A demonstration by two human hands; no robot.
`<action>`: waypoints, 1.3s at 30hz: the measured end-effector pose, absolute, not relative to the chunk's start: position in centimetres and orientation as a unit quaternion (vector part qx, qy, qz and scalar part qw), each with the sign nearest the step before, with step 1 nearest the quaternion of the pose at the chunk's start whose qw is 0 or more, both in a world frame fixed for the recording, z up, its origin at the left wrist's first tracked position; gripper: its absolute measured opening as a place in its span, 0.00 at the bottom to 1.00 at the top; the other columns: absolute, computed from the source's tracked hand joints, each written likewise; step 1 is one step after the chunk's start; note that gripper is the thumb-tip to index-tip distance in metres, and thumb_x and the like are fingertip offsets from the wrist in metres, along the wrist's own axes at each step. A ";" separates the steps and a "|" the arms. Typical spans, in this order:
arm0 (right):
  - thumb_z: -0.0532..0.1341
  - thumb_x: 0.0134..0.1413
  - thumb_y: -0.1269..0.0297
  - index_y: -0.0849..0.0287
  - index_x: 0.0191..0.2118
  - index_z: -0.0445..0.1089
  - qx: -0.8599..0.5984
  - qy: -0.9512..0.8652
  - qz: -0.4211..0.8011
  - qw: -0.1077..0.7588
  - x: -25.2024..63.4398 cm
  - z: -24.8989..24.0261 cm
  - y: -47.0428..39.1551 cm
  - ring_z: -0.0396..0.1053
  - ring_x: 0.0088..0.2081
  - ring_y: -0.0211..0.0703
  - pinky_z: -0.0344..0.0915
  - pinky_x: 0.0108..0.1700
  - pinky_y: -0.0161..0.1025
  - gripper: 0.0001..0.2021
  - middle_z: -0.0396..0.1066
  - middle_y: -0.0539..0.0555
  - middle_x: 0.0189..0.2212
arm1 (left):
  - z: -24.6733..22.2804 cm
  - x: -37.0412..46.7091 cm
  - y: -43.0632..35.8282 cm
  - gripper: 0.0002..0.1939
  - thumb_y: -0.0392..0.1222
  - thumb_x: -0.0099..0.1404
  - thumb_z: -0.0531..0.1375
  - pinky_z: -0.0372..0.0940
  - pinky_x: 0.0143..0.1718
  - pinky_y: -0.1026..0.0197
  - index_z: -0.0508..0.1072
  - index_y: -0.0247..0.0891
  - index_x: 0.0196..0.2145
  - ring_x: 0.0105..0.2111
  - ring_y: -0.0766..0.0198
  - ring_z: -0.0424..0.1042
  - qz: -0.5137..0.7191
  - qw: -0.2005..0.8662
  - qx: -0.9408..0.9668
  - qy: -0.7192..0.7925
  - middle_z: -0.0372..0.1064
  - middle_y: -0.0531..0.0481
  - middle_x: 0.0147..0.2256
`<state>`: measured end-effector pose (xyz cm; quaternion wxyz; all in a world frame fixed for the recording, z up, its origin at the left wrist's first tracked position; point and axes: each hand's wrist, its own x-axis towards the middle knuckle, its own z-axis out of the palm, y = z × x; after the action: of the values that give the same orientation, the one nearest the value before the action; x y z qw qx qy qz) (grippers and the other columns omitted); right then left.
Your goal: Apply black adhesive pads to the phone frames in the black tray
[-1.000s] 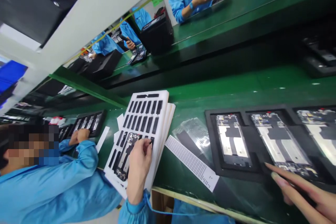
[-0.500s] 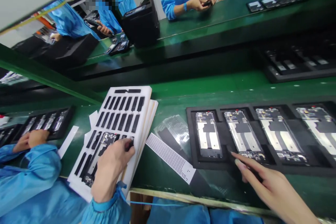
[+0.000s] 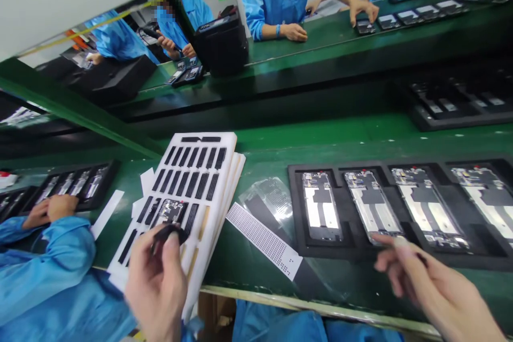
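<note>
My left hand (image 3: 158,272) is closed on a small black part (image 3: 170,234), raised over the lower half of a white foam tray (image 3: 228,171). Rows of thin black strips (image 3: 192,184) fill that tray's slots, and an opened phone (image 3: 172,211) lies on it, partly hidden by the hand. My right hand (image 3: 425,272) is at the front edge of a black tray (image 3: 340,171), fingers near the lower end of the second phone (image 3: 372,203). Whether a small dark thing at its fingers is held is hard to make out.
A perforated white strip (image 3: 264,240) and clear film (image 3: 272,197) lie between the trays. At the left, a person's hands (image 3: 52,208) rest by another black tray (image 3: 104,176). Across the bench, a person's hand (image 3: 363,10) touches a phone (image 3: 365,26). A green beam (image 3: 80,112) slants at the left.
My left hand has lifted away from the foam tray's right slots and moved toward me with the black part. My right hand has shifted right. The person opposite has put down a phone.
</note>
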<state>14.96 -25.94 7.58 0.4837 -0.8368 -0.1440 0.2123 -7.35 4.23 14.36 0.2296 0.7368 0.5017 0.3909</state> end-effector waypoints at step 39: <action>0.65 0.63 0.48 0.56 0.36 0.79 -0.669 -0.231 0.342 0.619 12.5 9.3 -6.4 0.80 0.31 0.45 0.80 0.38 0.37 0.16 0.80 0.56 0.37 | 7.0 -1.3 2.0 0.25 0.65 0.72 0.49 0.47 0.11 0.73 0.68 0.39 0.42 0.12 0.75 0.59 0.258 0.822 0.311 0.400 0.70 0.53 0.26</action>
<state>12.53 -6.44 9.29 0.6188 -0.6687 -0.2308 0.3415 -1.29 2.04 7.00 0.8223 0.3113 0.4003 0.2580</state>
